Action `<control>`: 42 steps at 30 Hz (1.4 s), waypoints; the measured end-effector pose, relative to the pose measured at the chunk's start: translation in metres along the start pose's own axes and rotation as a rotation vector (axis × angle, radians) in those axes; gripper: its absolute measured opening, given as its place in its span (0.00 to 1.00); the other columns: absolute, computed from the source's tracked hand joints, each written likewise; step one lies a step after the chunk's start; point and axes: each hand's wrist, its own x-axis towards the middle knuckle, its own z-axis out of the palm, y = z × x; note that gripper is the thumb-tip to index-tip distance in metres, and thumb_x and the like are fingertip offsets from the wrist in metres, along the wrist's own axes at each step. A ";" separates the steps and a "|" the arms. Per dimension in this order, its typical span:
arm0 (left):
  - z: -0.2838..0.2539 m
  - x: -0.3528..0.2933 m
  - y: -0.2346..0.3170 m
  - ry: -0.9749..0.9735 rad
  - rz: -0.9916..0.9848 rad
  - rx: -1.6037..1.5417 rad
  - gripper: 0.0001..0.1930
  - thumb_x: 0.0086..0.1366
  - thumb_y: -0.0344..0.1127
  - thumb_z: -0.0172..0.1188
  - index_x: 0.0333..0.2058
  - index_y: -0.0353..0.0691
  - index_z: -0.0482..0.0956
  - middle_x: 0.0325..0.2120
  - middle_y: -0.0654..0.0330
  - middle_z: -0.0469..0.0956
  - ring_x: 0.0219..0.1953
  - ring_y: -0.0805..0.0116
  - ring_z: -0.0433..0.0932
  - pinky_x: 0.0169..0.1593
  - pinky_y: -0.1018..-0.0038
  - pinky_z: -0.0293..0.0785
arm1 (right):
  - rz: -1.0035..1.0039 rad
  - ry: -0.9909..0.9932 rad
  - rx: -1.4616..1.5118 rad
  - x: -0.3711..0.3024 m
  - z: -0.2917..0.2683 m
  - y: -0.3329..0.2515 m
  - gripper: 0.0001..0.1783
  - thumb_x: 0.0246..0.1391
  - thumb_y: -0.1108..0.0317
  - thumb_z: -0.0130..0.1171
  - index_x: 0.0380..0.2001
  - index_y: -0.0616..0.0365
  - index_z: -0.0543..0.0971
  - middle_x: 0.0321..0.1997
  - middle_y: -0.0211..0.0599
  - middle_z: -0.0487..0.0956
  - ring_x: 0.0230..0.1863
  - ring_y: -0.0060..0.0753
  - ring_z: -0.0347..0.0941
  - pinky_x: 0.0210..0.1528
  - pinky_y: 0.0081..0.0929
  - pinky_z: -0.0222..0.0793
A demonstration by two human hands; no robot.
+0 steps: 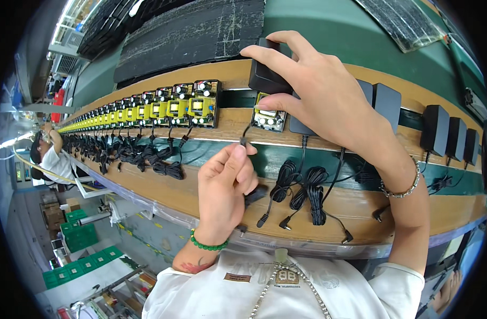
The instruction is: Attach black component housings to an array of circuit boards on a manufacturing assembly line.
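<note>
The thumb and forefinger of the left hand (225, 183) are pinched together on a thin black cable (244, 139), at seven o'clock from a small circuit board (269, 120). At two o'clock, the right hand (328, 87) has its fingers clamped over a black case (268, 74), which sits at twelve o'clock, right by the board's far end. Its thumb reaches across the board, though I can't tell from here how hard it presses, or whether any of the board is inside the case. I'd judge this as bringing board and case together; the next move seems to call for lining the two up and keeping the cable free of the edge. Farther out on the table (185, 194), a long row of bare boards (200, 106) runs off toward nine o'clock, dark closed adapters (435, 130) stand at three, and bundled cables (316, 204) lie at five. Away past the row, around eight o'clock, a co-worker (56, 159) sits along the same line.
</note>
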 end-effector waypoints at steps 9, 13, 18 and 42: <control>0.023 0.011 0.008 -0.179 -0.011 -0.140 0.13 0.80 0.37 0.48 0.39 0.35 0.76 0.13 0.68 0.61 0.14 0.81 0.49 0.19 0.80 0.49 | 0.009 -0.001 -0.010 -0.001 0.000 0.001 0.34 0.49 0.65 0.72 0.61 0.45 0.74 0.63 0.39 0.71 0.27 0.36 0.74 0.34 0.31 0.74; 0.026 0.011 0.007 -0.206 -0.020 -0.037 0.14 0.80 0.38 0.47 0.38 0.35 0.76 0.12 0.68 0.60 0.13 0.80 0.51 0.19 0.80 0.51 | 0.021 -0.020 0.005 0.000 -0.002 -0.001 0.34 0.48 0.65 0.72 0.60 0.46 0.74 0.63 0.40 0.71 0.27 0.36 0.74 0.34 0.31 0.74; 0.028 0.010 -0.008 -0.097 0.135 0.211 0.15 0.80 0.37 0.47 0.35 0.35 0.76 0.11 0.67 0.62 0.12 0.79 0.54 0.18 0.81 0.52 | 0.029 -0.049 0.013 0.001 -0.004 -0.002 0.33 0.48 0.66 0.72 0.59 0.47 0.74 0.62 0.41 0.71 0.27 0.37 0.74 0.34 0.31 0.75; 0.036 0.006 -0.002 -0.007 0.080 0.340 0.16 0.80 0.38 0.49 0.32 0.35 0.76 0.07 0.66 0.64 0.07 0.79 0.55 0.14 0.82 0.51 | -0.187 0.210 -0.087 0.000 0.006 0.007 0.18 0.51 0.66 0.72 0.44 0.60 0.80 0.36 0.45 0.77 0.16 0.30 0.74 0.20 0.19 0.73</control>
